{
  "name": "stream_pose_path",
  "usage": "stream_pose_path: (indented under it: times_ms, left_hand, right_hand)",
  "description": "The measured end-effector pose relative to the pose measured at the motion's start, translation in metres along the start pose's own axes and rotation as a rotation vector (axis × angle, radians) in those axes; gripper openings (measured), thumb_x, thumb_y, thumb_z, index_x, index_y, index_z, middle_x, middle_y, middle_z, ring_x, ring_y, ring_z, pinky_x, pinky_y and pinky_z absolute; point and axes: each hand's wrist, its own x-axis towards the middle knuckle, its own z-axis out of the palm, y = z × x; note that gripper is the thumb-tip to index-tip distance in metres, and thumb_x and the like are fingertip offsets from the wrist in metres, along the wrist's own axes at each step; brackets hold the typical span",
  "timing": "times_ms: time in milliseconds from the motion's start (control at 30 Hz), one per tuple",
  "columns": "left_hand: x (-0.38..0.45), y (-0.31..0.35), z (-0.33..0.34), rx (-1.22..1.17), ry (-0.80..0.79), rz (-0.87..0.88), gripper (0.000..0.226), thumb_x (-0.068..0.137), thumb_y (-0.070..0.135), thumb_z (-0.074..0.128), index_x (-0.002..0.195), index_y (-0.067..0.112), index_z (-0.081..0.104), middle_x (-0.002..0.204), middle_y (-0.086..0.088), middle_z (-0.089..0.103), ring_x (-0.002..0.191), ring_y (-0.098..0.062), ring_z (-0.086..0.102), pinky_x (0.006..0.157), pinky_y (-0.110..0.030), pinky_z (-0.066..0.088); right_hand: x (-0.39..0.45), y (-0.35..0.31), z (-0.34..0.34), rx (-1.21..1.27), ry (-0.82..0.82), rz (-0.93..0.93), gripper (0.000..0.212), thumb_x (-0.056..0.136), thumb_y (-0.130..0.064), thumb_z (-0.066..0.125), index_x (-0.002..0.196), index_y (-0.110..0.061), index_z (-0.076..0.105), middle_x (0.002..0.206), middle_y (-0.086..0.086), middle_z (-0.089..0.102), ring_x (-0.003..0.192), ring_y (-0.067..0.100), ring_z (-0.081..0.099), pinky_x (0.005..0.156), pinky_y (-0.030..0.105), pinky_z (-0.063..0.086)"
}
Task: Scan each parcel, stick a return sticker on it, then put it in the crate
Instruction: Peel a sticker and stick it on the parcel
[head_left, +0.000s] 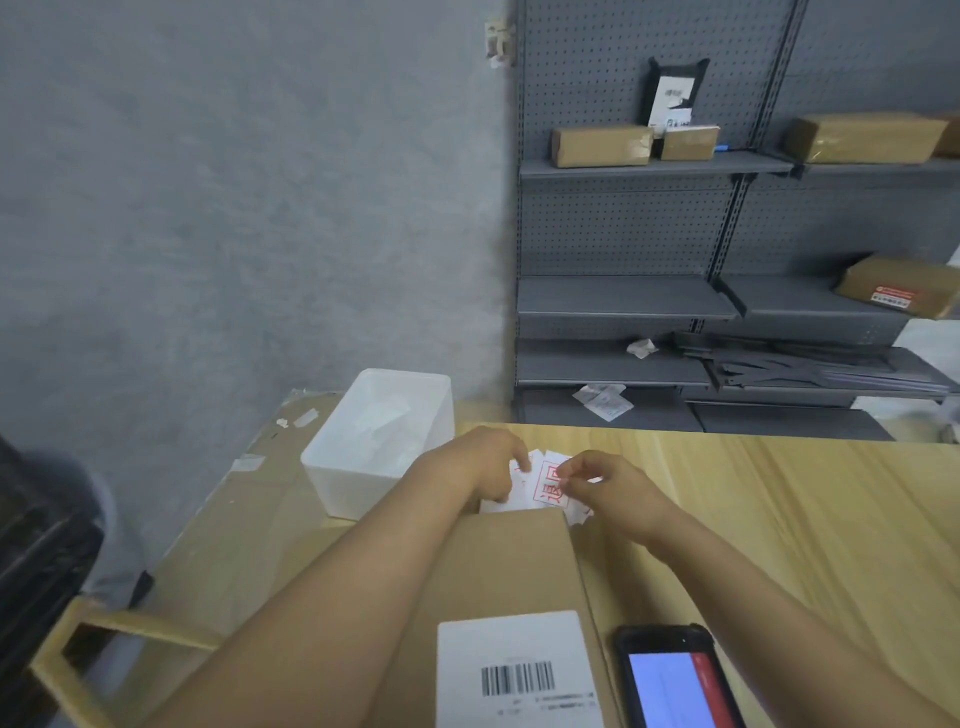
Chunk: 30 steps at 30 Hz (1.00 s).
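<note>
Two bare forearms, left hand (488, 460) and right hand (605, 480) (ungloved).

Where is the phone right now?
The phone lies screen-up on the wooden table, bottom of the view, just right of the cardboard parcel.
</note>
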Motion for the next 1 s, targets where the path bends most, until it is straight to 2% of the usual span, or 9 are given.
stream_pose_path:
  times_ms: [167, 300, 500, 567, 633, 700, 767, 867, 1000]
  left_hand:
    - [0.01, -0.003, 0.002, -0.008, -0.026, -0.028, 0.014, 0.081, 0.013, 0.07, 0.091, 0.016, 0.06, 0.101, -0.004, 0.059, 0.086, -0.022, 0.052, 0.074, -0.027, 0.042]
    - [0.001, -0.004, -0.024, -0.287, 0.052, -0.001, 0.012, 0.084, 0.018, 0.065, 0.089, 0.009, 0.06, 0.078, 0.002, 0.054, 0.074, -0.017, 0.049, 0.068, -0.028, 0.038]
    - [-0.019, -0.007, -0.048, -0.643, 0.121, -0.029, 0.011, 0.086, 0.018, 0.059, 0.091, 0.009, 0.062, 0.088, -0.004, 0.065, 0.082, -0.018, 0.062, 0.085, -0.035, 0.052]
    - [-0.023, -0.009, -0.051, -0.732, 0.162, -0.032, 0.006, 0.088, 0.02, 0.06, 0.085, 0.015, 0.06, 0.082, 0.0, 0.067, 0.077, -0.015, 0.065, 0.081, -0.031, 0.052]
    - [-0.027, -0.013, -0.054, -0.82, 0.213, -0.045, 0.006, 0.089, 0.02, 0.061, 0.086, 0.016, 0.059, 0.077, 0.001, 0.067, 0.07, -0.014, 0.066, 0.076, -0.027, 0.053]
    - [-0.03, -0.018, -0.056, -0.906, 0.255, -0.058, 0.006, 0.091, 0.019, 0.06, 0.091, 0.013, 0.059, 0.076, -0.001, 0.067, 0.066, -0.015, 0.067, 0.072, -0.028, 0.056]
    - [-0.033, -0.022, -0.059, -0.949, 0.296, -0.08, 0.008, 0.093, 0.02, 0.059, 0.095, 0.012, 0.058, 0.079, -0.004, 0.068, 0.067, -0.016, 0.068, 0.067, -0.029, 0.057]
    - [-0.036, -0.027, -0.061, -1.01, 0.339, -0.118, 0.01, 0.094, 0.022, 0.058, 0.098, 0.012, 0.058, 0.076, -0.001, 0.072, 0.067, -0.015, 0.071, 0.058, -0.027, 0.056]
    - [-0.037, -0.029, -0.063, -1.122, 0.311, -0.153, 0.01, 0.096, 0.019, 0.054, 0.098, 0.01, 0.058, 0.066, -0.002, 0.074, 0.065, -0.017, 0.073, 0.053, -0.025, 0.056]
  right_hand:
    - [0.009, 0.005, -0.01, 0.059, -0.04, -0.03, 0.011, 0.091, -0.014, 0.059, 0.099, -0.012, 0.067, 0.11, 0.005, 0.066, 0.088, 0.015, 0.059, 0.072, 0.025, 0.048]
    - [0.01, -0.004, -0.014, 0.124, -0.048, -0.081, 0.015, 0.093, -0.015, 0.056, 0.104, -0.017, 0.066, 0.11, 0.0, 0.066, 0.087, 0.011, 0.061, 0.072, 0.02, 0.047]
    - [0.002, -0.027, -0.017, 0.242, -0.119, -0.207, 0.023, 0.09, -0.001, 0.054, 0.11, -0.012, 0.059, 0.103, 0.004, 0.07, 0.085, 0.014, 0.063, 0.073, 0.021, 0.047]
    - [-0.001, -0.035, -0.018, 0.258, -0.15, -0.226, 0.023, 0.091, -0.006, 0.056, 0.113, -0.014, 0.055, 0.097, 0.009, 0.07, 0.079, 0.01, 0.062, 0.074, 0.022, 0.046]
    - [-0.003, -0.041, -0.017, 0.24, -0.164, -0.24, 0.021, 0.093, -0.016, 0.057, 0.114, -0.021, 0.055, 0.096, 0.008, 0.07, 0.079, 0.008, 0.063, 0.074, 0.021, 0.046]
    - [-0.006, -0.047, -0.016, 0.216, -0.139, -0.255, 0.019, 0.096, -0.038, 0.05, 0.109, -0.027, 0.057, 0.095, -0.006, 0.071, 0.083, 0.004, 0.064, 0.071, 0.013, 0.045]
    - [-0.007, -0.053, -0.014, 0.228, -0.088, -0.276, 0.036, 0.094, -0.054, 0.04, 0.11, -0.028, 0.058, 0.098, -0.012, 0.071, 0.091, 0.0, 0.065, 0.077, 0.015, 0.047]
    - [-0.011, -0.061, -0.009, 0.142, 0.035, -0.417, 0.031, 0.087, -0.048, 0.06, 0.114, -0.034, 0.055, 0.115, -0.019, 0.06, 0.11, -0.001, 0.055, 0.09, 0.017, 0.042]
    - [-0.015, -0.075, -0.002, -0.225, 0.081, -0.703, 0.037, 0.077, -0.037, 0.076, 0.111, -0.036, 0.063, 0.129, -0.019, 0.046, 0.123, -0.002, 0.034, 0.097, 0.003, 0.025]
